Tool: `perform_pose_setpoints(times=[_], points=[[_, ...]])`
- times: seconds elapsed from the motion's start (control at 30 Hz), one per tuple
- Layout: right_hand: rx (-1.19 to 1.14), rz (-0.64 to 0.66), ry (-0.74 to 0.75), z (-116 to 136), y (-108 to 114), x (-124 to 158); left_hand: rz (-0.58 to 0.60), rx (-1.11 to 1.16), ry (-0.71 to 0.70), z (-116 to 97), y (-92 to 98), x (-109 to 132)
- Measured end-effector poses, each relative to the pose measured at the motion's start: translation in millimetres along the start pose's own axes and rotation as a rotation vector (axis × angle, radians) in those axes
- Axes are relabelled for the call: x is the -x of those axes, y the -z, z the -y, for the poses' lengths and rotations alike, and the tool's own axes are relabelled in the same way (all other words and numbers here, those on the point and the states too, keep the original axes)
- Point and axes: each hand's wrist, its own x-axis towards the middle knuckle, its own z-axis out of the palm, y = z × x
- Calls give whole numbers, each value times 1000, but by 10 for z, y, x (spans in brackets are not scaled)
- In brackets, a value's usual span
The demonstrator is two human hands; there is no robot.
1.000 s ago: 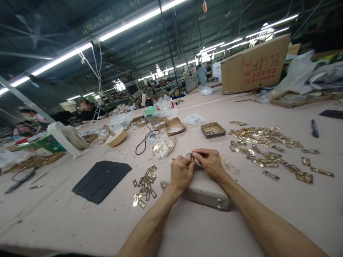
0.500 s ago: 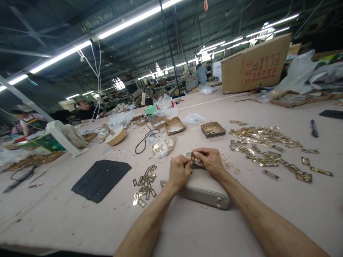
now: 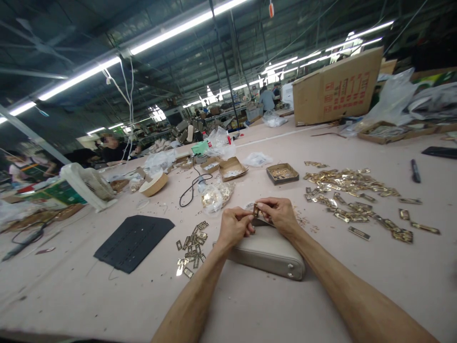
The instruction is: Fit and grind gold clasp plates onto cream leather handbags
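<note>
Held upright between the thumb and fingers of my right hand [image 3: 280, 215] is a small gold metal plate [image 3: 256, 210] with an opening in it. My left hand [image 3: 236, 226] is closed, its thumb and forefinger drawn together and reaching to the plate's left side; anything between those fingertips is too small to make out. Beneath both hands a grey-beige handbag [image 3: 266, 252] lies on the table, with small metal studs on its near right end. My hands hide part of its far side.
Loose gold plates form a small pile [image 3: 193, 247] to the left and a larger pile [image 3: 352, 183] to the right. A dark tray [image 3: 283, 180] holds tiny metal parts. Also around are a black sheet [image 3: 134, 243], a bag of hardware [image 3: 213, 197], a fan [image 3: 87, 186] and a carton [image 3: 335, 88].
My left hand has shifted slightly left, its fingertips drawing back from the plate and its fingers loosening a little. My right hand still holds the plate in nearly the same place.
</note>
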Motion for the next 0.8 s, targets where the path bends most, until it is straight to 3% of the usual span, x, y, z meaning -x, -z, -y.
perform_pose_setpoints(times=[0.4,0.8], points=[[-139,47,-41,49,-52,18,-11,-71,-32,-9,7,-24],[-117,38,-37,14,-29,0,-46,-157,-126,18,-16,-35]])
